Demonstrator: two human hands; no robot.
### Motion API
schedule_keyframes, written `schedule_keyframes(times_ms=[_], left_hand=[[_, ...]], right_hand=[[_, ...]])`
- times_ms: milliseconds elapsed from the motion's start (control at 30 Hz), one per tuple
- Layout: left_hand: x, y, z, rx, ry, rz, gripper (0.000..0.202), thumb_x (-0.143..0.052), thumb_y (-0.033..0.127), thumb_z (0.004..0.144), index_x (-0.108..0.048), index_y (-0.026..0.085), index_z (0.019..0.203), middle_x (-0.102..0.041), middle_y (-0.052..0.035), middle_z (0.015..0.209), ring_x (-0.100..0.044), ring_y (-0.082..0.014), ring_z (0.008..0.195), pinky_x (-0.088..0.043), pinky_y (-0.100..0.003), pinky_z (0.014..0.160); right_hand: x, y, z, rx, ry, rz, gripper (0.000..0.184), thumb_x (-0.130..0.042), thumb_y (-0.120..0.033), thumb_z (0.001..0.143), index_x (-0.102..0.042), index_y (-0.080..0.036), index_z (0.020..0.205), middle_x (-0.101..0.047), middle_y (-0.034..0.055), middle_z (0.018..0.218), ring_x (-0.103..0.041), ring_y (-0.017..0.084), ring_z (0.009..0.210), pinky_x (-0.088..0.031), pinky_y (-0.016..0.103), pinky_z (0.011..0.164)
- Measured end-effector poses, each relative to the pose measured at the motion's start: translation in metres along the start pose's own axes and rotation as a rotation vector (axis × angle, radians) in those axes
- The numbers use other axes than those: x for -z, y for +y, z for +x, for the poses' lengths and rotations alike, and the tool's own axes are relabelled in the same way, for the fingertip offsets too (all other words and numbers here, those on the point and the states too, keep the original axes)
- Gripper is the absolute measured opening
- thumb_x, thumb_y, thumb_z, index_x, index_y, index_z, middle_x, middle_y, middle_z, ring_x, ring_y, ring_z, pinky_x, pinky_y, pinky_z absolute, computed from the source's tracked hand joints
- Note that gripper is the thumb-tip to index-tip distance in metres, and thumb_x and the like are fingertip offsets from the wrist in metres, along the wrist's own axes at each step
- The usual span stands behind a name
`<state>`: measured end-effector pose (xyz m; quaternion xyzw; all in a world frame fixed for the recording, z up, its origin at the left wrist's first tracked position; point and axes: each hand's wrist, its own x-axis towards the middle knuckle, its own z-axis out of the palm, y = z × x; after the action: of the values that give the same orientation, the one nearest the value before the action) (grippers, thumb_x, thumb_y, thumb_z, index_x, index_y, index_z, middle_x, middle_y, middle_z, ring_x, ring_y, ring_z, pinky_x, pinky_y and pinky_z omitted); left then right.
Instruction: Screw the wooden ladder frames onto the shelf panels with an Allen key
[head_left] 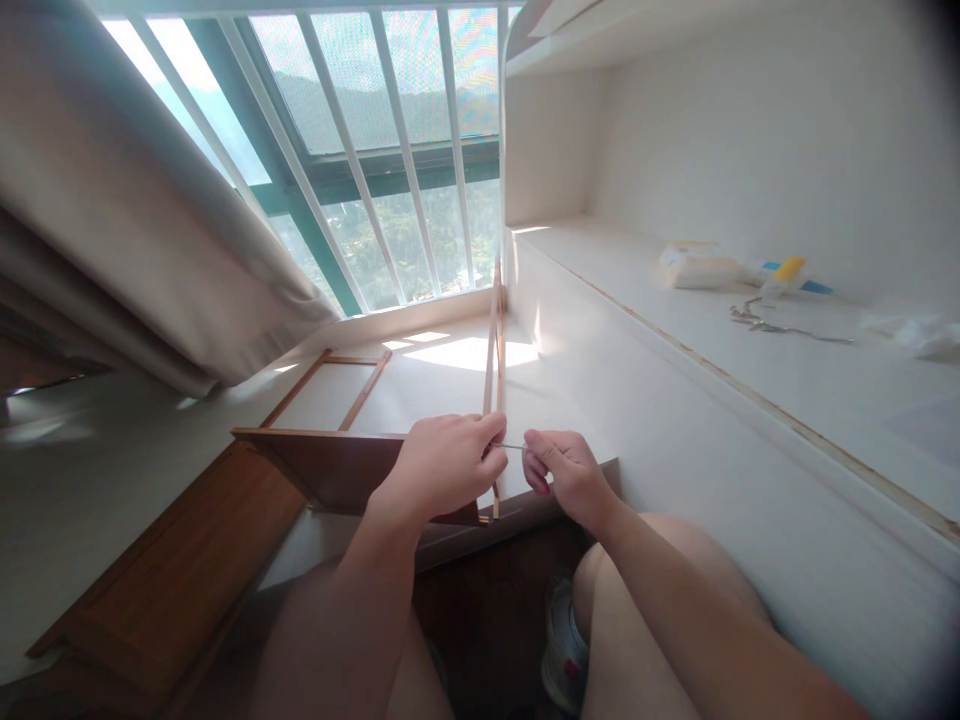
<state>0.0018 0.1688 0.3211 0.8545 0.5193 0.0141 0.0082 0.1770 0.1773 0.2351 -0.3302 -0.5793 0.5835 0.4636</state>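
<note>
My left hand point(450, 462) is closed at the right end of a brown wooden panel point(345, 475), where a slim upright wooden frame point(491, 370) meets it. Its thumb and fingers cover the joint. A thin, straight metal rod point(513, 447) runs level from that joint to my right hand point(564, 475), which pinches the rod's outer end between thumb and fingers. The rod's kind and its inner tip cannot be made out. Behind the panel, a second wooden frame point(364, 390) lies over the white sill.
A longer wooden board point(187, 560) lies at lower left. On the white shelf point(637, 270) at right are a soft white pack point(701, 265), a yellow-and-blue item point(791, 270) and small metal pieces point(757, 318). A curtain point(165, 220) hangs beside the barred window point(382, 150).
</note>
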Motion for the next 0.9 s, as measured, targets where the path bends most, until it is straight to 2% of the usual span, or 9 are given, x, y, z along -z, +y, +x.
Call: schedule_keyframes(times_ms=[167, 400, 500, 700, 900], left_hand=[[-0.002, -0.001, 0.002, -0.016, 0.017, -0.006, 0.013, -0.038, 0.033, 0.091, -0.048, 0.026, 0.086, -0.067, 0.0018, 0.082, -0.062, -0.0210, 0.076, -0.029, -0.031, 0.058], [-0.003, -0.004, 0.000, -0.019, 0.019, -0.032, 0.016, -0.035, 0.034, 0.092, -0.048, 0.027, 0.087, -0.066, 0.0021, 0.082, -0.061, -0.0206, 0.075, -0.027, -0.031, 0.057], [-0.004, -0.006, 0.000, -0.019, 0.019, -0.042, 0.017, -0.035, 0.036, 0.093, -0.048, 0.027, 0.086, -0.066, 0.0025, 0.081, -0.060, -0.0209, 0.074, -0.027, -0.031, 0.057], [-0.004, -0.007, -0.001, -0.013, 0.016, -0.062, 0.010, -0.039, 0.033, 0.090, -0.047, 0.027, 0.086, -0.065, 0.0039, 0.080, -0.059, -0.0204, 0.074, -0.026, -0.031, 0.058], [-0.003, -0.006, -0.002, -0.010, 0.013, -0.080, 0.010, -0.039, 0.032, 0.089, -0.047, 0.027, 0.087, -0.064, 0.0032, 0.080, -0.058, -0.0198, 0.073, -0.024, -0.031, 0.057]], right_hand=[[-0.003, 0.009, 0.001, -0.119, -0.039, 0.294, 0.053, -0.046, -0.052, 0.095, -0.037, -0.020, 0.053, -0.040, -0.0037, 0.039, -0.037, 0.010, 0.035, -0.023, 0.024, 0.037], [0.000, 0.007, 0.001, -0.101, 0.025, 0.267, 0.050, -0.049, -0.048, 0.095, -0.037, -0.021, 0.054, -0.041, -0.0040, 0.040, -0.038, 0.010, 0.036, -0.027, 0.025, 0.040], [0.003, 0.002, 0.001, -0.074, 0.031, 0.167, 0.051, -0.046, -0.048, 0.096, -0.037, -0.021, 0.054, -0.041, -0.0039, 0.040, -0.038, 0.010, 0.038, -0.029, 0.026, 0.043], [0.003, -0.001, -0.003, 0.076, -0.041, -0.247, 0.049, -0.041, -0.044, 0.100, -0.041, -0.019, 0.057, -0.044, -0.0025, 0.050, -0.040, 0.011, 0.049, -0.033, 0.027, 0.053], [0.009, -0.001, -0.003, 0.220, -0.095, -0.451, 0.043, -0.038, -0.041, 0.101, -0.044, -0.018, 0.065, -0.044, -0.0013, 0.060, -0.042, 0.012, 0.057, -0.033, 0.027, 0.058]])
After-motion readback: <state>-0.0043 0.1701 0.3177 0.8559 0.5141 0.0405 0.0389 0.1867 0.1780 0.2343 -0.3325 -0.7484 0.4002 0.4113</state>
